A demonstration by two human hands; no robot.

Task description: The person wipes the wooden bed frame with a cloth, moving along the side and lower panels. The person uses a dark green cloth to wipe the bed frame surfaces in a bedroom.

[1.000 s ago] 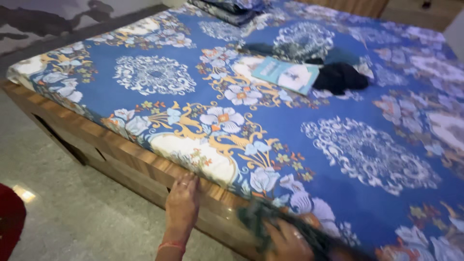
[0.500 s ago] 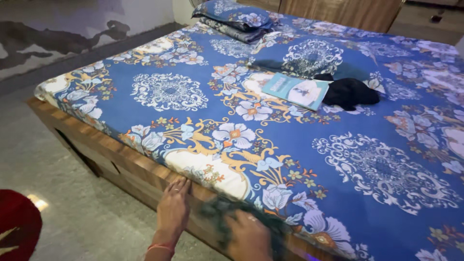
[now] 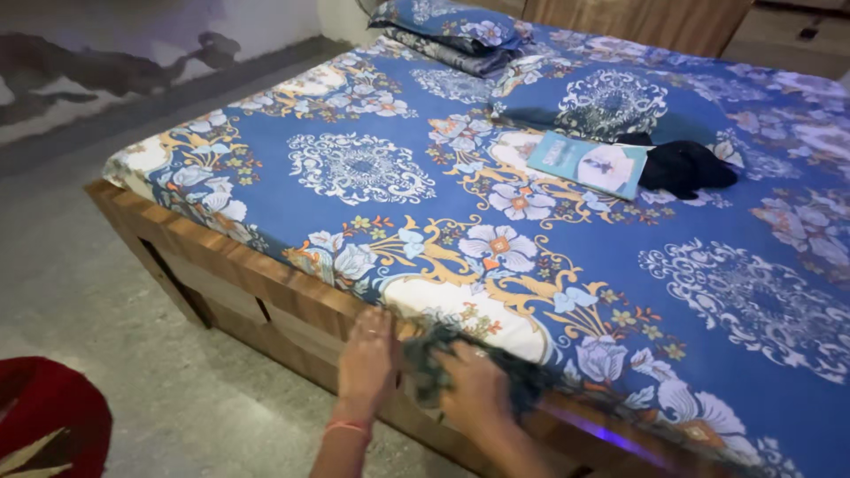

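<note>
My left hand (image 3: 366, 358) rests flat on the wooden edge of the bed frame (image 3: 232, 274), fingers together, holding nothing. My right hand (image 3: 475, 387) presses a dark green cloth (image 3: 434, 354) against the same wooden edge, right beside the left hand. The blue floral bedsheet (image 3: 496, 230) covers the mattress just above both hands. The cloth is partly hidden under my right hand and looks blurred.
A light blue book (image 3: 589, 163) and a black garment (image 3: 686, 166) lie on the bed further back. Folded pillows (image 3: 452, 26) sit at the head. A grey floor (image 3: 106, 292) lies left, with a red object (image 3: 44, 425) at the bottom left corner.
My right hand with the cloth has slid left along the wooden edge, closing on my left hand. The view has shifted left along the bed.
</note>
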